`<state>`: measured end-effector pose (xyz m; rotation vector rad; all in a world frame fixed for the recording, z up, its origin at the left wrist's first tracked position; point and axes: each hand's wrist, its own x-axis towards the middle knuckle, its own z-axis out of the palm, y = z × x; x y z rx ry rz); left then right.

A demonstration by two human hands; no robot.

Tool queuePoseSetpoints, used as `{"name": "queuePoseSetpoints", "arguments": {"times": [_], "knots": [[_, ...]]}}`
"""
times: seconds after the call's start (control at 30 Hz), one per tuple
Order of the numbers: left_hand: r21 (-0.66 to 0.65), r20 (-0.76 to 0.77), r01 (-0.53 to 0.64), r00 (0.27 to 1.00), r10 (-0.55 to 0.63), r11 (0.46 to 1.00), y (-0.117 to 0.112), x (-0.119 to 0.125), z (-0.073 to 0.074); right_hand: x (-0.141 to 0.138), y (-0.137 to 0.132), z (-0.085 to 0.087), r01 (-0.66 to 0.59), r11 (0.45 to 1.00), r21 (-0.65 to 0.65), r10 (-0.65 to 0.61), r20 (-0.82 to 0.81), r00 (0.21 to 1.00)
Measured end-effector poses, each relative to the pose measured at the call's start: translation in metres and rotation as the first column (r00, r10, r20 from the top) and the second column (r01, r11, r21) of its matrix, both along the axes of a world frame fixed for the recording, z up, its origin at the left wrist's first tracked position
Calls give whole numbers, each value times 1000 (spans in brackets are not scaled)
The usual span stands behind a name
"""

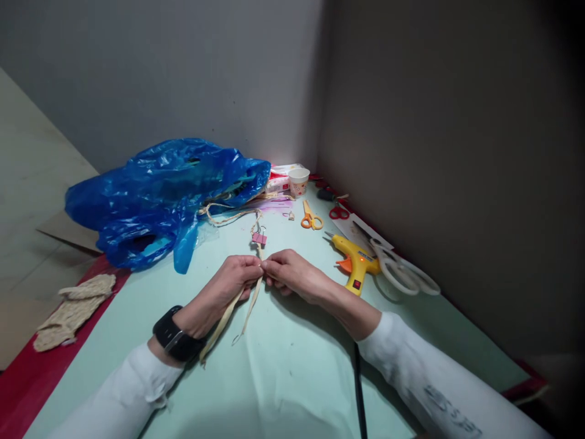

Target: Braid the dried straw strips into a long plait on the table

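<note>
Pale straw-like strands [225, 320] run down toward me from a pink binder clip [259, 238]. Just below the clip, my left hand [237, 275] pinches the strands between thumb and fingers. My right hand [289, 272] is closed on them from the other side, its fingertips touching those of the left. Two loose ends hang below the hands, a wider one by my left wrist and a thinner one in the middle. Above the clip, a braided cord [228, 217] curves away to the left. My fingers hide the exact crossing of the strands.
A blue plastic bag [169, 189] bulges at the back left. A yellow glue gun [357, 262], white-handled scissors [402, 268] and orange scissors [311, 217] lie right. A paper cup [298, 182] stands at the back. A woven straw piece [75, 311] rests on the left edge.
</note>
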<state>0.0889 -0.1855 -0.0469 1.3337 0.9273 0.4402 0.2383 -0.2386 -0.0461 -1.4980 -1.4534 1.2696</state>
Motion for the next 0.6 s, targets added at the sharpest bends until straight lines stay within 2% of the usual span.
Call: {"name": "queuePoseSetpoints", "arguments": {"times": [0.2, 0.43, 0.6], "knots": [[19, -2, 44, 999, -44, 999, 0, -3, 1, -1, 0, -2, -101, 994, -33, 98, -85, 992], [33, -40, 19, 999, -17, 999, -1, -2, 6, 3, 0, 7, -35, 999, 42, 29, 141, 990], [45, -81, 45, 996, -41, 998, -1, -2, 10, 8, -3, 9, -119, 992, 49, 112, 117, 987]]}}
